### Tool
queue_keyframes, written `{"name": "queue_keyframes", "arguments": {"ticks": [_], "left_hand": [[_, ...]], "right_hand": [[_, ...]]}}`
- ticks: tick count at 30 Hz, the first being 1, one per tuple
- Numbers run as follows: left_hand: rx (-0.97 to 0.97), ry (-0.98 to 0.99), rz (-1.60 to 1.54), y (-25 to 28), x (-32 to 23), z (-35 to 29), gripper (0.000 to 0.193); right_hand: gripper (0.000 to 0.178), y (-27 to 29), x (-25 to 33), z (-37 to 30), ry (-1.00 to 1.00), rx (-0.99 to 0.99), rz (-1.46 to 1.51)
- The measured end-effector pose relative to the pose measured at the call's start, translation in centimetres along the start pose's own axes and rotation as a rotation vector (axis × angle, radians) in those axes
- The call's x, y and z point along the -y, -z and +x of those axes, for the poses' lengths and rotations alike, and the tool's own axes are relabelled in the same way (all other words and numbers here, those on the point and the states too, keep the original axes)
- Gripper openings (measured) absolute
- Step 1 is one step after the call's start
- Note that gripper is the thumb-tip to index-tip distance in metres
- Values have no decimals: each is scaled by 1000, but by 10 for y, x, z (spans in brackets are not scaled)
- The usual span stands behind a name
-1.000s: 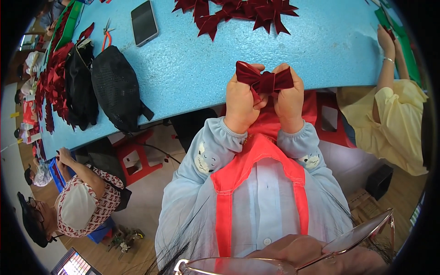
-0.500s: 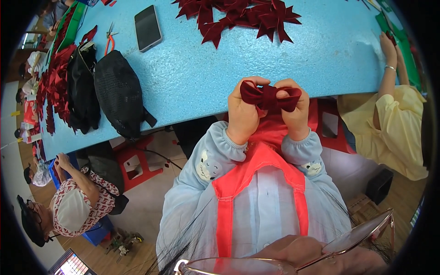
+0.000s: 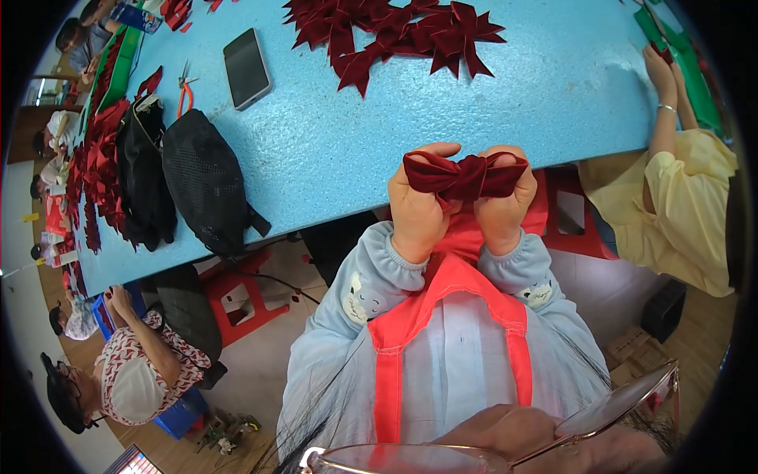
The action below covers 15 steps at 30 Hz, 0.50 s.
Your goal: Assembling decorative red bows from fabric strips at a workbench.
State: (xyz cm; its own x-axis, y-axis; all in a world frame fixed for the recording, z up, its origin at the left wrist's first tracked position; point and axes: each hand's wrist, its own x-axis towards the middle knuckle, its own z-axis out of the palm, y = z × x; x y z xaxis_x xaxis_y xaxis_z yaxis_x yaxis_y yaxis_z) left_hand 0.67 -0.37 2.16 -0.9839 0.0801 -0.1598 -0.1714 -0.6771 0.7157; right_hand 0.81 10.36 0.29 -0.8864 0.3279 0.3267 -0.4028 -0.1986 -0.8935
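Left hand (image 3: 414, 220): gripping the left loop (image 3: 424, 172) of the dark-red bow (image 3: 462, 183).
Right hand (image 3: 502, 215): gripping the right loop (image 3: 505, 178), near the left.
Bow: spanning both hands beside the blue table's (image 3: 324, 150) edge.
Loops and middle (image 3: 472, 174): already showing formed; anything left is not showing.
Ribbon pile (image 3: 383, 39): lying farther out.

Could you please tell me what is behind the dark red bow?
The left hand, right hand and blue table show around the bow; anything directly behind it is covered.
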Motion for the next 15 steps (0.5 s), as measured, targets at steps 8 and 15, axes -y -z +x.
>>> {"name": "queue_keyframes", "arguments": {"ticks": [8,15], "left_hand": [[339,-48,-40,12,8,4,42],[276,-83,1,13,9,4,47]], "right_hand": [[4,1,3,4,47,119,-115],[4,2,8,8,72,306,-234]]}}
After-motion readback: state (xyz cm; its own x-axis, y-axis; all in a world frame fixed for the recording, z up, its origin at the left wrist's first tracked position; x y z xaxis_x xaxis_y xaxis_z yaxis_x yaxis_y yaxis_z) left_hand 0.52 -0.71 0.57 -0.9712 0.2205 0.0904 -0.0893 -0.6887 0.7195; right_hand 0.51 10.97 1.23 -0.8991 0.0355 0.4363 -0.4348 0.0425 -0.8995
